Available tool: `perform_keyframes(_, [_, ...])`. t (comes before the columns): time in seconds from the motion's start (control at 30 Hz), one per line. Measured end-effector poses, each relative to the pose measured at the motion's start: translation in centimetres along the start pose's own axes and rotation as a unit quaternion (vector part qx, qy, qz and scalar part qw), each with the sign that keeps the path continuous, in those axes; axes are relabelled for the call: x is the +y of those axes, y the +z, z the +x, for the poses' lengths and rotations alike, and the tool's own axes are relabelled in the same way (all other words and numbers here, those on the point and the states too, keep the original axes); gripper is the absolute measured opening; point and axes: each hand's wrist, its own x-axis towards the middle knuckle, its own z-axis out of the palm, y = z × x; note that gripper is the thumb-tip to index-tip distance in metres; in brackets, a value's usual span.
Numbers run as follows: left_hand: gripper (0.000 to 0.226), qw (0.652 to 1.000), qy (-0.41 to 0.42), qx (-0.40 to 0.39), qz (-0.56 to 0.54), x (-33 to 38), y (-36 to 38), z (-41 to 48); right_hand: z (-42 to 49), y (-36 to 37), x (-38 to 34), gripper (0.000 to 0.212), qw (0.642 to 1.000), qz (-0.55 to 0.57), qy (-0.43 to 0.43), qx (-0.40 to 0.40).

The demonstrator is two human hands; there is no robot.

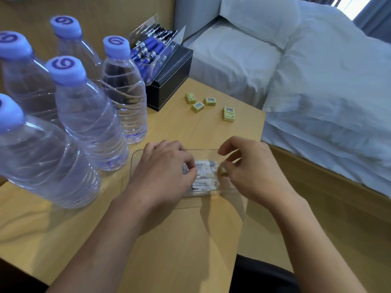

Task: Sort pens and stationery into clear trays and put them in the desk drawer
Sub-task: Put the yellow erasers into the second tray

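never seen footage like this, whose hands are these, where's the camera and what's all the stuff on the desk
There is no machine here: a person wears one camera on the head, looking forward and down, so you see their own two arms. On the wooden desk sits a clear tray already holding labelled packets. The left hand has its fingers curled onto those packets; the right hand pinches a small yellow block, probably an eraser, at the tray's right end. Four more yellow blocks lie further back. Five water bottles stand on the left, and a second clear tray of pens rests on a black box. A bed is on the right.
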Motion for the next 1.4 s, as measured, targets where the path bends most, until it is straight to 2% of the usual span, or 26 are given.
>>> perform_keyframes(0.13, [0.017,1.000,-0.002,0.003,-0.002,0.0,0.0,-0.1,2.9,-1.2,0.7,0.012,0.996,0.038,-0.008,0.082])
perform_keyframes(0.23, [0.015,1.000,0.000,0.003,-0.004,0.1,-0.1,-0.1,6.7,-0.9,2.2,0.012,0.996,0.006,0.013,0.094])
perform_keyframes(0.33, [0.014,1.000,0.002,0.001,-0.004,0.1,-0.2,-0.1,10.2,-0.2,3.0,0.027,0.996,-0.060,0.036,0.059])
perform_keyframes(0.43, [0.014,1.000,0.001,0.001,-0.002,0.1,-0.2,0.0,13.0,0.6,2.3,0.044,0.991,-0.085,0.097,0.018])
perform_keyframes(0.53, [0.016,1.000,0.000,0.002,-0.001,0.1,-0.1,0.0,14.8,1.9,1.7,0.061,0.983,-0.078,0.164,0.019])
perform_keyframes(0.6, [0.018,1.000,0.000,0.001,-0.003,0.1,-0.1,0.0,15.6,2.6,1.9,0.064,0.979,-0.096,0.180,0.021])
perform_keyframes(0.73, [0.019,1.000,-0.001,-0.001,-0.003,0.0,0.0,0.0,15.7,2.6,2.3,0.058,0.977,-0.101,0.189,0.007])
perform_keyframes(0.93, [0.019,1.000,-0.003,-0.003,-0.005,0.1,-0.1,-0.1,13.3,1.4,1.7,0.035,0.983,-0.088,0.162,-0.006])
perform_keyframes(1.1, [0.019,1.000,-0.003,-0.001,-0.007,0.0,-0.1,-0.1,7.2,-0.8,-0.4,0.020,0.987,0.042,0.111,0.111])
perform_keyframes(1.17, [0.019,1.000,-0.003,0.001,-0.007,0.1,-0.1,-0.2,3.8,-1.2,-0.9,0.019,0.984,0.061,0.098,0.135])
perform_keyframes(1.27, [0.018,1.000,-0.004,0.005,-0.001,0.1,-0.1,-0.1,0.1,-1.6,-1.4,0.023,0.989,0.040,0.091,0.106])
perform_keyframes(1.4, [0.015,1.000,-0.009,0.001,-0.001,0.3,-0.2,-0.1,-1.5,-1.3,-1.1,0.027,0.995,-0.020,0.098,0.007])
